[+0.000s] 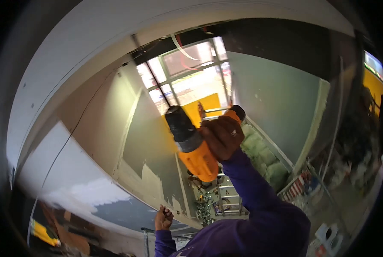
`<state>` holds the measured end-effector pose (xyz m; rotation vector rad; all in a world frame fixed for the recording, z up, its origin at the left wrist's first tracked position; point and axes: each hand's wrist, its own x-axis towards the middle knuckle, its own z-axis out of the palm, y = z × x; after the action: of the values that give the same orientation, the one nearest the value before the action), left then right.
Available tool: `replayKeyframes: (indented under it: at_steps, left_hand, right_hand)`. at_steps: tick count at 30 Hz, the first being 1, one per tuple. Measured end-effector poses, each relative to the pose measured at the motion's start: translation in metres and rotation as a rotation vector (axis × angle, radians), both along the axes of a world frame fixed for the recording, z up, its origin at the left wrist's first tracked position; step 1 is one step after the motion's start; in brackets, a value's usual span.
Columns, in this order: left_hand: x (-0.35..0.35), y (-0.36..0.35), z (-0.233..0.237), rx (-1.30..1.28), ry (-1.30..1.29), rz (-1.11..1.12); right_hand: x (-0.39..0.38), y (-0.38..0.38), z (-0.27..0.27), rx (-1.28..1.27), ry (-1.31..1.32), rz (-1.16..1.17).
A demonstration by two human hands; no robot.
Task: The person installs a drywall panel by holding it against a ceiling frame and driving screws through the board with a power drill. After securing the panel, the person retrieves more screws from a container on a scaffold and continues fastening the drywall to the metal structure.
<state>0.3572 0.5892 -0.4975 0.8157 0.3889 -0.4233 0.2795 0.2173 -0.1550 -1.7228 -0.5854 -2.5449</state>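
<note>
Right hand [221, 138] grips orange-and-black plastic drill [197, 159], apparently steadying thin dark bit [157, 84] toward eleven o'clock; left hand [164, 219] half-curled, contents unclear.

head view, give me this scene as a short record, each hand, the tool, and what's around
right hand: gripping an orange and black drill
drill bit: long and thin, pointing upward; contact at its tip unclear
left hand: fingers curled, at the edge of a partly whitened panel; whether it holds anything is unclear
sleeves: purple
lower in view: metal ladder
background: bright window
</note>
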Motion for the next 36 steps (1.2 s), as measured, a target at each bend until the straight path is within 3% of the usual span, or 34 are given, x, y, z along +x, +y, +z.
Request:
replayKeyframes:
  at_steps: [2,7,10,13,17,19,20,21,26,27,29,30,31,32,34,36]
  left_hand:
    - [0.014,0.000,0.009,0.006,-0.021,-0.099]
    - [0.067,-0.041,0.060,0.029,-0.035,-0.132]
    - [0.047,-0.115,0.166,-0.111,-0.182,-0.177]
    - [0.037,-0.174,0.249,-0.384,-0.527,-0.436]
    - [-0.042,-0.258,0.383,-0.373,-0.724,-0.386]
    - [-0.062,-0.302,0.417,-0.205,-0.836,-0.158]
    - [-0.071,-0.317,0.428,-0.332,-0.985,-0.342]
    - [-0.073,-0.335,0.435,-0.333,-1.005,-0.329]
    - [-0.088,-0.421,0.439,-0.341,-1.087,-0.250]
    - [-0.091,-0.439,0.438,-0.319,-1.126,-0.227]
    - [-0.094,-0.468,0.434,-0.221,-1.175,-0.118]
    - [-0.102,-0.482,0.437,-0.208,-1.162,-0.092]
    - [-0.111,-0.495,0.441,-0.194,-1.148,-0.066]
    - [-0.115,-0.503,0.444,-0.233,-1.160,-0.103]
    - [-0.106,-0.516,0.443,-0.287,-1.241,-0.218]
    - [-0.107,-0.528,0.446,-0.353,-1.245,-0.284]
  right_hand:
    - [-0.012,-0.004,0.000,-0.020,0.003,-0.079]
    - [-0.047,-0.023,-0.021,-0.018,0.089,0.049]
    - [-0.068,-0.032,-0.051,0.068,0.141,0.111]
    - [-0.086,-0.044,-0.073,0.136,0.253,0.196]
    - [-0.095,-0.065,-0.095,0.197,0.441,0.309]
    - [-0.103,-0.084,-0.105,0.253,0.603,0.366]
    - [-0.102,-0.096,-0.112,0.266,0.707,0.352]
    - [-0.102,-0.112,-0.120,0.280,0.812,0.327]
    - [-0.122,-0.203,-0.117,0.247,0.677,0.629]
    - [-0.121,-0.219,-0.125,0.361,0.873,0.709]
    - [-0.152,-0.232,-0.082,0.450,1.081,0.343]
    - [-0.164,-0.240,-0.061,0.489,1.268,0.331]
    - [-0.167,-0.245,-0.071,0.551,1.047,0.348]
    - [-0.142,-0.264,-0.113,0.581,0.761,0.809]
    - [-0.155,-0.273,-0.102,0.606,0.787,0.550]
    - [-0.138,-0.287,-0.121,0.520,0.702,0.521]
